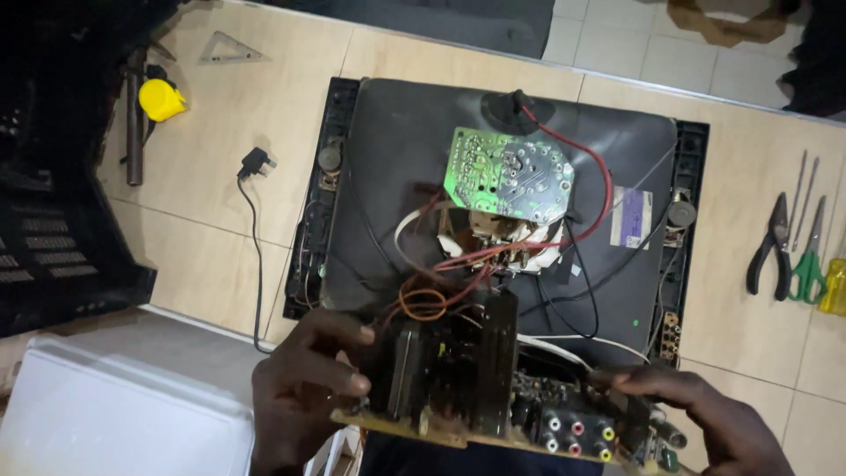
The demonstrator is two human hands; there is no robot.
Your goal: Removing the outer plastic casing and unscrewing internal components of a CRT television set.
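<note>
Just beyond both my hands lies the tube (423, 176), a big dark picture tube face-down on the tiled floor (264, 97), with a green round board (507, 172) on its neck and red wires (564, 238) running back toward me. To the left of my left hand sits a black casing (62, 238), and nearer me on that side a white lid (115, 414). Between my hands is the chassis (493, 388), a circuit board crowded with black parts and a row of coloured sockets along its near edge. My left hand (304, 379) grips its left end, thumb on top and fingers curled around the edge. My right hand (696, 414) clasps its right end, fingers laid over the top. Well right of my right hand lie pliers (774, 247), green-handled cutters (809, 256) and thin screwdrivers (800, 189). Beyond my left hand a black plug (256, 163) rests on its cable, and further off a yellow cap (161, 99) and a clear set square (227, 48).
</note>
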